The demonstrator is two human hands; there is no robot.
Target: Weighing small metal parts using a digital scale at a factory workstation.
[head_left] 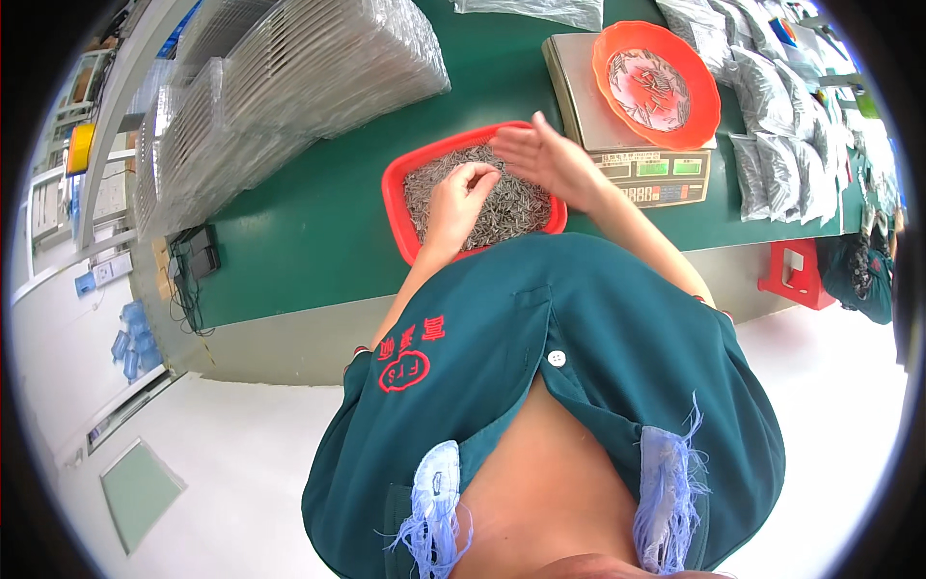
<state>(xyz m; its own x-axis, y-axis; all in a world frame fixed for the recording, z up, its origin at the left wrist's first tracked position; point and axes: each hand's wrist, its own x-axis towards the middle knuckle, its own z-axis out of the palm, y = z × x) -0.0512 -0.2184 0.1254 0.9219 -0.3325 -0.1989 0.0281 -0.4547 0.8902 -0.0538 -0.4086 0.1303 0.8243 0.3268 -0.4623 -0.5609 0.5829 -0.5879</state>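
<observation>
A red rectangular basin (394,200) full of small, slim grey metal pieces (508,214), like screws or pins, sits at the table's near edge in front of me. Over its middle, my left hand (461,198) is closed, thumb and fingertips pinched together; what they hold, if anything, is too small to make out. My right hand (552,162) is open above the basin's far right corner, its fingers stretched out toward the left. Beyond it to the right, an orange-red scalloped bowl (707,96) with some similar pieces rests on a weighing scale (576,82).
Stacks of plastic-wrapped trays (328,92) fill the green table's (299,227) far left. Several clear bags of grey pieces (776,121) lie at the far right. Black cables and an adapter (201,253) are at the left edge. A red stool (796,275) stands on the floor at right.
</observation>
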